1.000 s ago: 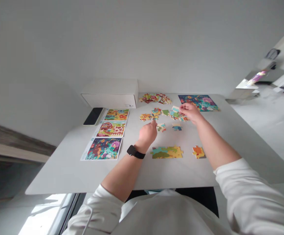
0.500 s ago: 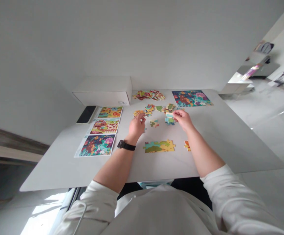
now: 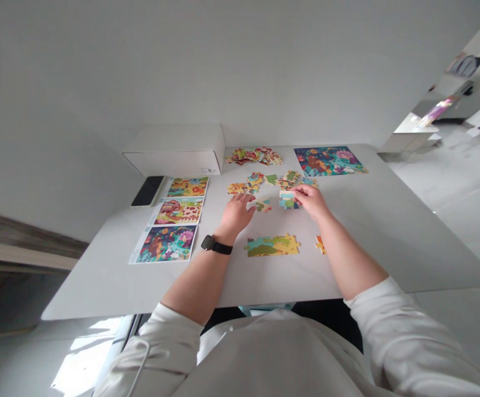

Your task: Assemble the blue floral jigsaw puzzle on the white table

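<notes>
My right hand (image 3: 312, 201) pinches the edge of a blue-and-green jigsaw puzzle piece (image 3: 288, 200) between thumb and fingers. Left of it, my left hand (image 3: 238, 213) is open, thumb apart from the fingers, at the edge of a loose green-and-beige puzzle piece (image 3: 263, 205); whether it touches that piece I cannot tell. A joined strip of puzzle pieces (image 3: 273, 246), blue, green and yellow, lies flat nearer my body. An orange puzzle piece (image 3: 319, 244) is partly hidden by my right forearm. Beyond my hands lie several loose pieces (image 3: 291, 177), some overlapping.
Three printed pictures (image 3: 167, 244) lie in a column at the left, with a phone (image 3: 147, 191) beside them. A white box (image 3: 173, 161) stands against the wall. Near it is a heap of red-toned pieces (image 3: 256, 156). A dark, colourful puzzle picture (image 3: 329, 160) lies back right.
My left hand has moved slightly right and its fingers have spread towards the loose green-and-beige piece. My right hand keeps its pinch on the blue-and-green piece. The camera view has shifted slightly.
</notes>
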Demonstrator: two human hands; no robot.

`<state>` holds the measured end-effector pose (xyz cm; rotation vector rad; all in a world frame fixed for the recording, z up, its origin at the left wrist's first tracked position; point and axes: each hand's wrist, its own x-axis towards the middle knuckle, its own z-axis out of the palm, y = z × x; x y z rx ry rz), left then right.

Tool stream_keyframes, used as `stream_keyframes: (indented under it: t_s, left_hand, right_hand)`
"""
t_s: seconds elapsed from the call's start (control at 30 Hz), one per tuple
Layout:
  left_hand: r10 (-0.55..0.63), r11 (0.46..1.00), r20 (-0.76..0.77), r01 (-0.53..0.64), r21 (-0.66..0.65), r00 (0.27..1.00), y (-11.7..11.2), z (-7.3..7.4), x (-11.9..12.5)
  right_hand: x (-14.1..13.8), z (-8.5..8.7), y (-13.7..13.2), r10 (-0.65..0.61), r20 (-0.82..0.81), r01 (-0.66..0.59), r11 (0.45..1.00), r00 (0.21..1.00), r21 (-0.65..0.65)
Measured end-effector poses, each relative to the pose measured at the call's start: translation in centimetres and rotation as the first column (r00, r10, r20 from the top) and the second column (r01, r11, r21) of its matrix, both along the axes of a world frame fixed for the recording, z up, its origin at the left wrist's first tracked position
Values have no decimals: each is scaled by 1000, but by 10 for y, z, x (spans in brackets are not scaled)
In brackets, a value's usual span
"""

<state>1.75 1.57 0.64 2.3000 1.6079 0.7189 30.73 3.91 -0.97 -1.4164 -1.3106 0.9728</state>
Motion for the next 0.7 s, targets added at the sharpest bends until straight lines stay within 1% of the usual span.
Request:
stream_keyframes:
  t_s: [0.07,0.23,0.37,0.47,0.6,0.7]
  left_hand:
    - [-37,999,-61,38,15,997,-1,-2,1]
    - [-62,998,-141,58,-34,988,-2,-5,2]
    - [-121,992,-158,116,-39,980,-2,-5,3]
    - [-174,985,-160,171,-35,972,-1,-8,3]
    - [-218,976,-167,215,-35,962,3,-14,2]
    - [-231,973,-170,232,-18,958,4,-16,2]
  right_hand:
    - [1,0,0,0,2,-1,1000,1000,6]
    - [0,0,-2,-43,9,42,998,999,36]
    - [1,2,-4,-90,0,89,995,996,53]
    - [1,3,-4,-129,-19,130,990,991,51]
    - [-1,6,-6,-137,-15,138,990,990,29]
    - [-1,10,-8,-150,-7,150,988,989,31]
